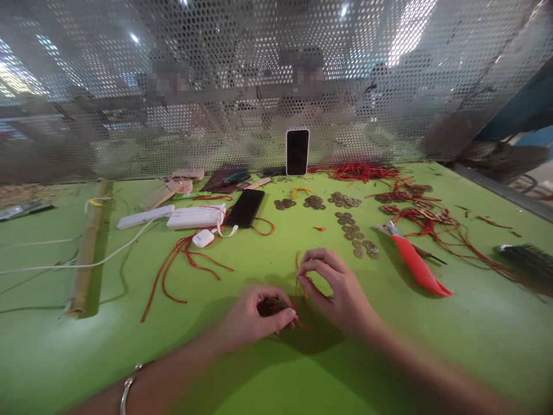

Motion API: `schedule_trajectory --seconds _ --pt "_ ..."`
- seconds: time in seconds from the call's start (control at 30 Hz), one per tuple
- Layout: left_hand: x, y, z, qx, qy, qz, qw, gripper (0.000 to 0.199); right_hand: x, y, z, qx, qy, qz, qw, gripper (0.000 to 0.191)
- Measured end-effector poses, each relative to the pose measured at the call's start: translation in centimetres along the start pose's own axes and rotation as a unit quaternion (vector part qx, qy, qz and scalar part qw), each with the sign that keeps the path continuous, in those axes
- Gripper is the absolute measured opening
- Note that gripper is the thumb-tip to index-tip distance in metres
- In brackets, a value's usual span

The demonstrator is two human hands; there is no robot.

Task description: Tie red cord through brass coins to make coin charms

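My left hand (259, 316) is curled around dark round coins (271, 306), which its fingers partly hide. Thumb and forefinger press together at the right side of the coins, where red cord comes out. My right hand (334, 288) pinches a thin red cord (296, 293) between thumb and fingertips, a little above and to the right of the left hand. The cord runs from this pinch down to the left hand. Beyond the right hand lie several small groups of round coins (349, 225) on the green table (207, 369).
A red-handled tool (417, 265) lies at right, near tangled red cords with coins (427, 213). Behind stand an upright phone (297, 152) and a perforated metal screen (242, 127). At left are a black phone (246, 208), a white power bank (195, 217), loose red cords (166, 285) and a bamboo stick (87, 253).
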State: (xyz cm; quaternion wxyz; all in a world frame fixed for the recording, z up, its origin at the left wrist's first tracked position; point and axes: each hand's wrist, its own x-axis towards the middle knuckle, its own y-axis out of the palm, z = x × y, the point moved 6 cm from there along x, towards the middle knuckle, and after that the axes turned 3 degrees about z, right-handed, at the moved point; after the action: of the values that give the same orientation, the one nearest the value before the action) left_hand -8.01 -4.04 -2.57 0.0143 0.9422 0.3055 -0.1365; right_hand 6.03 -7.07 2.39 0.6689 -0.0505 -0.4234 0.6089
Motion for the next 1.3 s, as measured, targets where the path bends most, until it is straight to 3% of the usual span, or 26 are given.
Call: schedule_trajectory --seconds 0.17,0.27,0.57,0.83,1.0,1.13,1.3 --pt "0.2 -0.2 -0.3 -0.031 0.016 -0.025 0.999 0.017 -0.2 0.6 0.2 -0.032 -0.033 0.066 0.997 0.022" --pt "0.2 -0.2 -0.5 -0.053 0.025 -0.027 0.998 0.015 -0.4 1.0 0.3 -0.026 -0.051 0.094 0.994 0.015" --pt "0.2 -0.2 -0.4 -0.047 0.018 -0.03 0.998 0.017 -0.2 0.7 0.3 0.033 0.007 0.074 0.997 0.005" --pt "0.2 -0.2 -0.5 -0.041 0.015 -0.03 0.999 0.015 -0.4 1.3 0.2 0.02 0.014 0.091 0.996 0.006" --pt "0.2 -0.4 -0.4 -0.056 0.019 -0.043 0.997 0.02 -0.3 1.0 0.2 0.013 0.005 0.081 0.997 0.008" --pt "0.2 -0.8 -0.7 -0.086 0.04 -0.08 0.992 0.023 -0.2 0.2 0.9 0.0 -0.007 0.054 0.999 0.024" --pt "0.1 -1.3 -1.0 -0.088 0.04 -0.119 0.988 0.025 -0.5 1.0 1.3 -0.016 -0.049 0.094 0.994 0.008"
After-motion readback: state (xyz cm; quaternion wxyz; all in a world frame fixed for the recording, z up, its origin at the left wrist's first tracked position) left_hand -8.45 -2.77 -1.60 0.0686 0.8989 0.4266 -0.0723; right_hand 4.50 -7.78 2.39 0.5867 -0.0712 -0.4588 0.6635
